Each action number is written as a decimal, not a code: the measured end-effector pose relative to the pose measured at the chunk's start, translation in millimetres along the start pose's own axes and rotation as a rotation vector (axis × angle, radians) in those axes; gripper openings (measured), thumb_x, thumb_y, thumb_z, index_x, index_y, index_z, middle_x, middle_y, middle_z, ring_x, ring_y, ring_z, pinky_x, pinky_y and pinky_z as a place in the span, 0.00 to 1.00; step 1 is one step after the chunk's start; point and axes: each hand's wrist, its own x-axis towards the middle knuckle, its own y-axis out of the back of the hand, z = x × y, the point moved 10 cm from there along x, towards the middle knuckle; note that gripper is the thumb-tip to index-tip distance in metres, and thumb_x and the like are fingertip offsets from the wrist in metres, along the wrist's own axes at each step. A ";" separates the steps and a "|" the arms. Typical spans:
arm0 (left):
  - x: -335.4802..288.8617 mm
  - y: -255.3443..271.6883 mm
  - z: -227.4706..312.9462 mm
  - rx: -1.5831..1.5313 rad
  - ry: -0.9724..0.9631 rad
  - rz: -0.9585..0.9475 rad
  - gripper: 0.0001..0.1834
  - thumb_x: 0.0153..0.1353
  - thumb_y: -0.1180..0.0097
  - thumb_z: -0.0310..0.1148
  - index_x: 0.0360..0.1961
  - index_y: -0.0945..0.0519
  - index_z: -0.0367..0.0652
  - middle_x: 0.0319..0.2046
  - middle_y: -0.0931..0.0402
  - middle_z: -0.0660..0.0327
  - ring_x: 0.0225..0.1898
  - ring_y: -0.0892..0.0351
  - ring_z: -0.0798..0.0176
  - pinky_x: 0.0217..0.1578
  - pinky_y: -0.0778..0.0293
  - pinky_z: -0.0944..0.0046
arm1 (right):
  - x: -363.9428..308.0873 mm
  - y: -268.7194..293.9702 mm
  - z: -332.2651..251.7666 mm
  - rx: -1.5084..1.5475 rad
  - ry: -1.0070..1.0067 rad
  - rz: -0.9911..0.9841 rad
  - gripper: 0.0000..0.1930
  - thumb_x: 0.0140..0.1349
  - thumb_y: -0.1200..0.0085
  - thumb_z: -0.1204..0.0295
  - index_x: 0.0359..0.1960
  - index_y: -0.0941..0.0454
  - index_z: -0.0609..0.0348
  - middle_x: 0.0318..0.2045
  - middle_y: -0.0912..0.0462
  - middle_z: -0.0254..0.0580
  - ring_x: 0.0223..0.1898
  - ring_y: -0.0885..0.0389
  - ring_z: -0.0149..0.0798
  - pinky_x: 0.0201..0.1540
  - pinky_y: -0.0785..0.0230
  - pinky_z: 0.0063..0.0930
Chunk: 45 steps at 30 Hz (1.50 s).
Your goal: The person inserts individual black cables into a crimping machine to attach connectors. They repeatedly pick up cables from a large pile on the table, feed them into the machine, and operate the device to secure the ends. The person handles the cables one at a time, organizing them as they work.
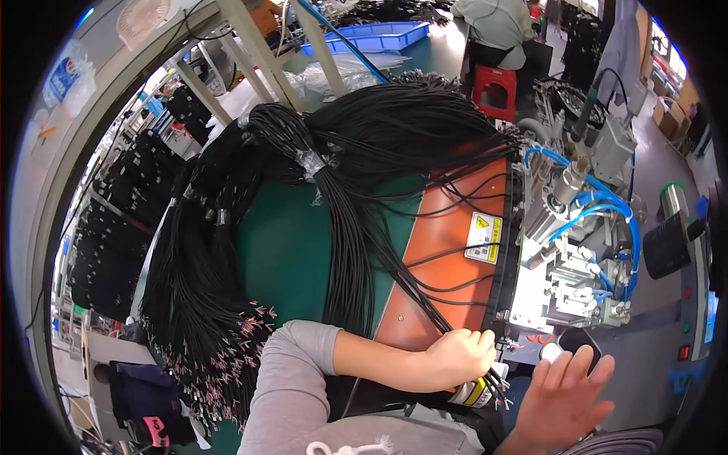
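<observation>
My left hand (459,355) is closed in a fist around several black cables (426,309). Their stripped ends, with small red and white wires, stick out below the fist. To its right, my right hand (563,396) is raised with fingers spread and nothing in it. The held cables trail back to a large pile of black cables (394,114) lying across the table. Single cables cross an orange panel (447,227) toward a metal machine (569,250) with blue air tubes. A bundle tied with clear wrap (309,162) rests in the middle.
More cable bundles (205,303) with exposed wire ends hang at the table's left. The green tabletop (280,243) shows between bundles. A metal frame post (262,53) rises at the back. Farther off are a blue tray (371,36), a red stool (494,92) and a seated person (497,26).
</observation>
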 end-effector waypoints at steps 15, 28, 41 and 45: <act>2.9 10.5 -1.5 -0.070 0.009 0.038 0.15 0.35 0.40 0.34 0.26 0.25 0.37 0.26 0.34 0.61 0.26 0.31 0.65 0.25 0.34 0.70 | 11.5 -56.6 35.8 0.302 -0.425 -0.243 0.11 0.62 0.47 0.66 0.39 0.37 0.53 0.30 0.30 0.50 0.32 0.29 0.48 0.37 0.33 0.37; 0.3 0.7 0.0 0.029 -0.004 -0.013 0.10 0.44 0.46 0.32 0.28 0.25 0.37 0.25 0.33 0.61 0.23 0.30 0.69 0.22 0.32 0.72 | 1.4 -19.9 16.9 0.057 -0.150 -0.283 0.13 0.66 0.52 0.59 0.41 0.37 0.53 0.28 0.28 0.45 0.28 0.29 0.37 0.33 0.37 0.34; 8.2 12.0 -19.0 -0.293 -0.049 0.175 0.17 0.47 0.44 0.32 0.41 0.23 0.39 0.24 0.28 0.64 0.23 0.24 0.65 0.23 0.29 0.68 | -49.3 91.3 18.0 -1.210 -0.069 -0.113 0.20 0.35 0.48 0.91 0.33 0.17 0.62 0.27 0.20 0.42 0.32 0.24 0.37 0.37 0.32 0.25; 8.5 15.6 -18.1 -0.303 -0.078 0.181 0.19 0.47 0.43 0.32 0.42 0.23 0.41 0.25 0.28 0.65 0.24 0.24 0.66 0.24 0.28 0.68 | -51.4 93.1 17.5 -1.158 -0.010 -0.071 0.16 0.39 0.45 0.90 0.32 0.18 0.64 0.27 0.19 0.43 0.32 0.23 0.38 0.36 0.32 0.26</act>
